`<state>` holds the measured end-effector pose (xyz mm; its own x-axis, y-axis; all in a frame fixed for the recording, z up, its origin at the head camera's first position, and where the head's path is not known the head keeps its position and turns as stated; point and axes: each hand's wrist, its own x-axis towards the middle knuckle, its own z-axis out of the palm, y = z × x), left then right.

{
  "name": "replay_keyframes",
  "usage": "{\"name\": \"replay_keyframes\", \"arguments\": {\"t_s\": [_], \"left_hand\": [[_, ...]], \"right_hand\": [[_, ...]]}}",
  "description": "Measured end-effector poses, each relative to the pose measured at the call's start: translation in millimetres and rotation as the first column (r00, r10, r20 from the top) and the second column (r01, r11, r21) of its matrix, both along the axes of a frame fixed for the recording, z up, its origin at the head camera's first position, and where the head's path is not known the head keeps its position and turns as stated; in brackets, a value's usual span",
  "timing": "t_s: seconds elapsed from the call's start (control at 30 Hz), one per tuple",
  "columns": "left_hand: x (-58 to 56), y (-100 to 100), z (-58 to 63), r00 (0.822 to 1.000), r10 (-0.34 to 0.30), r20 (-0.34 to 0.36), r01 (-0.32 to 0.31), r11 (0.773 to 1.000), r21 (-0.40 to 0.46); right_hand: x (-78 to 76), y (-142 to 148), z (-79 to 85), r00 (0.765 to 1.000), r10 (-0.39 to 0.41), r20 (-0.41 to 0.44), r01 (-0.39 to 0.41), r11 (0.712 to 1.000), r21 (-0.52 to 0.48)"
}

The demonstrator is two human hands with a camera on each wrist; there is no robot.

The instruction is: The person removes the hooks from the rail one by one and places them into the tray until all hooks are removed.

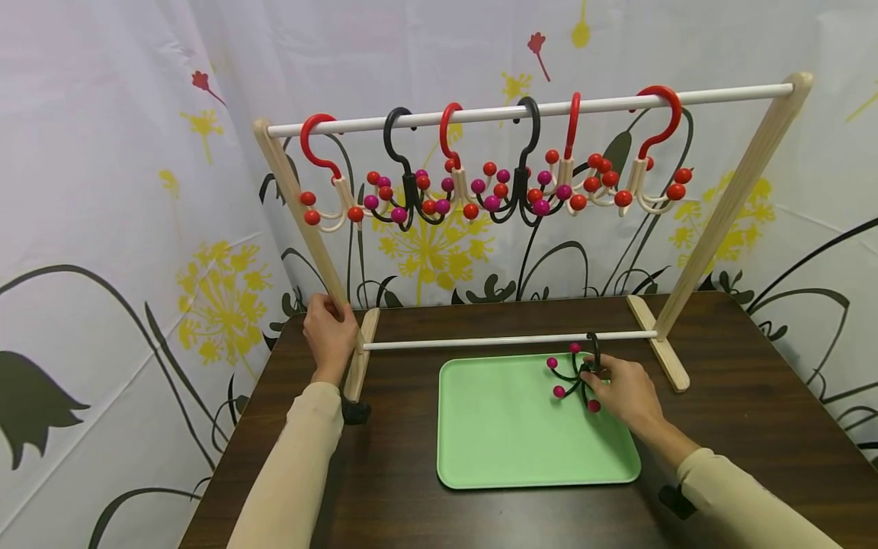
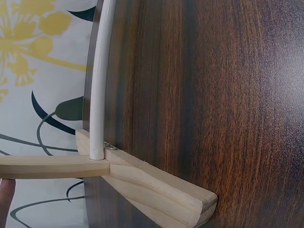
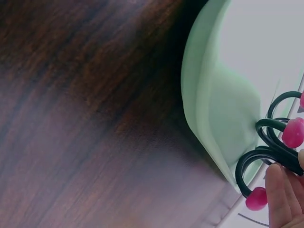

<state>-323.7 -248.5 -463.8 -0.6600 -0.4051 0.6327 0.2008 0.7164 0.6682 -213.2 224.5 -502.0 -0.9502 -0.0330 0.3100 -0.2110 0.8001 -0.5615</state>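
Observation:
My left hand grips the rack's left wooden post low down; in the left wrist view only a fingertip shows beside it. My right hand pinches a black multi-arm hook hanger by its stem. Magenta balls tip its curved arms, and its hook points up. The hanger is over the back right part of a light green tray. In the right wrist view, the fingers hold the bunched black arms, with part of the hanger cut off by the frame.
Along the rack's white top rail hang several hook hangers, red-hooked with cream arms and black ones. A lower white bar runs behind the tray. Wooden feet stand on the dark wood table; a patterned curtain is behind.

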Motion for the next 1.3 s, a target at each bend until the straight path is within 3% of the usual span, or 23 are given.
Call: {"name": "replay_keyframes", "arguments": {"t_s": [0.2,0.37,0.5,0.6,0.73,0.87,0.97,1.03,1.07,1.13,1.3], "left_hand": [[0.6,0,0.8,1.0,-0.002,0.004,0.002,1.0,0.003],[2.3,0,2.3,1.0,0.0,0.008,0.0,1.0,0.0],[2.1,0,1.8,1.0,0.009,0.003,-0.009,1.0,-0.003],[2.2,1,1.5,1.0,0.007,0.002,-0.007,1.0,-0.002],[1.8,1,1.3,1.0,0.004,-0.002,-0.004,1.0,-0.006],[1.2,0,1.0,1.0,0.004,-0.006,-0.004,1.0,-0.005],[1.1,0,0.4,1.0,0.004,-0.001,-0.004,1.0,-0.001],[0.9,-1,0.2,1.0,0.005,0.006,-0.005,1.0,0.001],[0.7,-1,0.0,1.0,0.008,0.007,-0.008,1.0,0.001],[-0.1,-1,-0.4,1.0,0.012,0.009,-0.012,1.0,0.0],[0.0,0,1.3,1.0,0.008,0.013,-0.008,1.0,0.001]], "right_hand": [[2.1,1,4.7,1.0,0.006,-0.005,-0.006,1.0,0.003],[4.8,10,14.5,0.998,0.027,-0.057,-0.025,0.999,0.02],[5.5,23,31.5,0.991,0.033,-0.128,-0.03,0.999,0.03],[5.0,34,53.8,0.978,0.009,-0.207,-0.007,1.0,0.014],[0.5,47,93.5,0.925,-0.034,-0.379,0.023,0.999,-0.035],[-9.0,57,139.2,0.83,-0.084,-0.551,0.016,0.992,-0.127],[-16.3,60,174.6,0.772,-0.149,-0.618,0.021,0.978,-0.209],[-20.9,60,196.4,0.748,-0.186,-0.637,0.032,0.969,-0.245],[-23.1,60,206.1,0.749,-0.199,-0.632,0.041,0.966,-0.255],[-26.9,57,223.0,0.774,-0.21,-0.598,0.061,0.964,-0.259],[-38.3,50,253.0,0.879,-0.192,-0.436,0.107,0.971,-0.212]]}}
